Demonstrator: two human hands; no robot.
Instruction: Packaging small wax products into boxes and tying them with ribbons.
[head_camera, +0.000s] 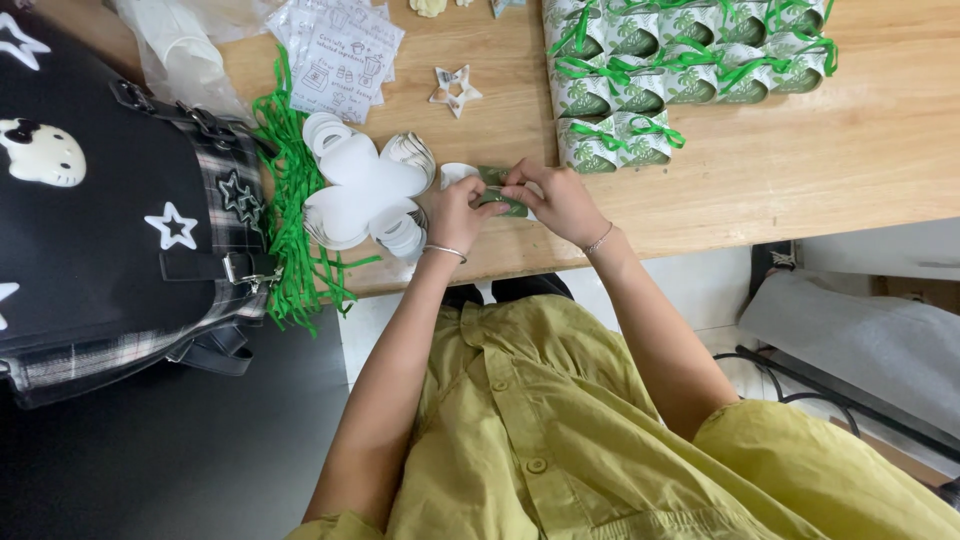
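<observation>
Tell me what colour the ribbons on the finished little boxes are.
Green, on the ribbons tying the leaf-print boxes; head view shows it.

Your shirt (560, 420) is olive green, the ribbons (295, 200) bright green, the boxes (690, 60) white with green leaves, the bag (100, 220) black with white stars.

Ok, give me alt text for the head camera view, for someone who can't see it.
Seen from above, a person's left hand and right hand together fold a small green patterned paper piece at the edge of a wooden table. Beside them lie a stack of white flower-shaped cutouts, green ribbons and rows of finished green-ribboned boxes.
</observation>
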